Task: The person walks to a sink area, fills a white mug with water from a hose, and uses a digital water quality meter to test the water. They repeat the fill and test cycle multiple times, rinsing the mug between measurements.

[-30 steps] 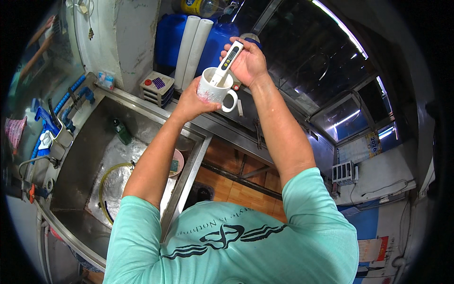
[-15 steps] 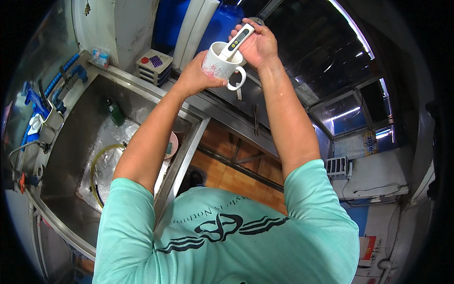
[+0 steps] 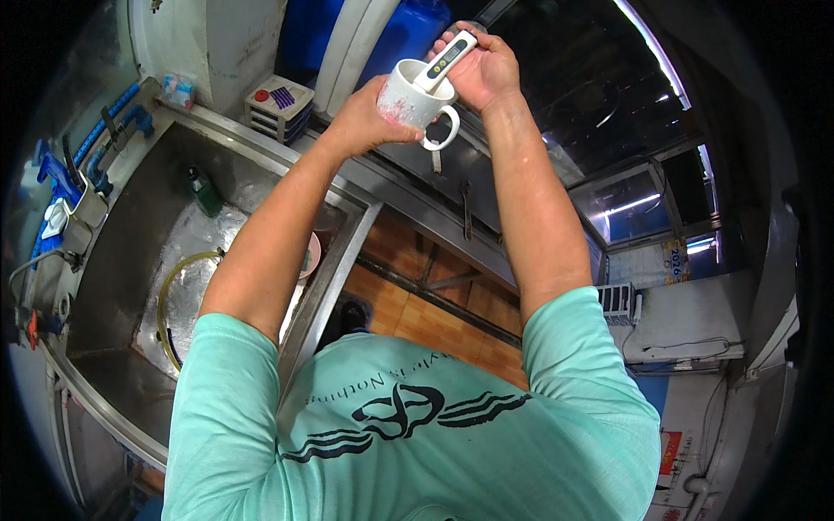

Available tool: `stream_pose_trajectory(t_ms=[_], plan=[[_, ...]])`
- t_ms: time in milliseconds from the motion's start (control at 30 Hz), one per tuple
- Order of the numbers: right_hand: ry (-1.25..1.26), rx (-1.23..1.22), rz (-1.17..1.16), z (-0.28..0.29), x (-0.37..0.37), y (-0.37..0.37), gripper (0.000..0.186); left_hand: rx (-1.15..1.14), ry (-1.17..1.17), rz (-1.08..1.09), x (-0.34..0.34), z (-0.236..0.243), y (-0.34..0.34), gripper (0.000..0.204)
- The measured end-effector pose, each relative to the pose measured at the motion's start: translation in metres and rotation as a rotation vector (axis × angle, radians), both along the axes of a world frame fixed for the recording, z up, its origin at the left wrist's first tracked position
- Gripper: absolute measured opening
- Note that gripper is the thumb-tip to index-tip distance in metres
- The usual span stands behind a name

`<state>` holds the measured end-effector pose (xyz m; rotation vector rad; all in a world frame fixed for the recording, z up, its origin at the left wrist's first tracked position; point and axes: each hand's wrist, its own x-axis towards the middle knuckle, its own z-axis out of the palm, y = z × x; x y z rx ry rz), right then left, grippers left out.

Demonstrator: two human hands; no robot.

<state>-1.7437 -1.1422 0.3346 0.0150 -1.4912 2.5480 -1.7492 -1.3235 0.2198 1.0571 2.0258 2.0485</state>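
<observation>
My left hand (image 3: pixel 360 122) is wrapped round the side of a white mug (image 3: pixel 408 100) with a pink and grey pattern, its handle turned toward my right arm. A white pen-shaped digital meter (image 3: pixel 446 62), with a small display and round buttons, stands tilted with its lower end inside the mug. My right hand (image 3: pixel 488 80), palm turned up, has its fingers curled behind the meter's upper end. What the mug contains cannot be seen. A roundish greyish thing (image 3: pixel 470 28) shows just beyond my right fingertips, too unclear to name.
At left is a steel sink (image 3: pixel 130 230) with a green bottle (image 3: pixel 205 193) and a yellowish hose (image 3: pixel 162 304). A pink bowl (image 3: pixel 314 256) sits by its right edge. Beyond stand a small drawer box (image 3: pixel 282 100) and blue containers (image 3: pixel 408 39). A wrench-like tool (image 3: pixel 467 208) lies on the ledge.
Both hands, with the mug and meter, have shifted slightly away and to the right. The grip on the mug looks the same, and the meter is still inside it.
</observation>
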Motion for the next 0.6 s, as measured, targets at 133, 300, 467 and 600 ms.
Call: stream_pose_trajectory(t_ms=[133, 300, 467, 600], plan=[[0.012, -0.052, 0.123, 0.0, -0.004, 0.01, 0.029, 0.024, 0.014, -0.016, -0.004, -0.002, 0.004, 0.089], [0.023, -0.019, 0.113, -0.003, -0.006, 0.017, 0.028, -0.009, 0.054, 0.005, -0.006, -0.004, 0.006, 0.084], [0.015, -0.006, 0.067, -0.003, -0.005, 0.016, 0.029, -0.019, 0.048, 0.01, -0.003, -0.002, 0.003, 0.087], [0.009, 0.004, 0.045, -0.001, -0.003, 0.015, 0.028, 0.018, 0.039, -0.002, -0.001, 0.0, 0.003, 0.085]])
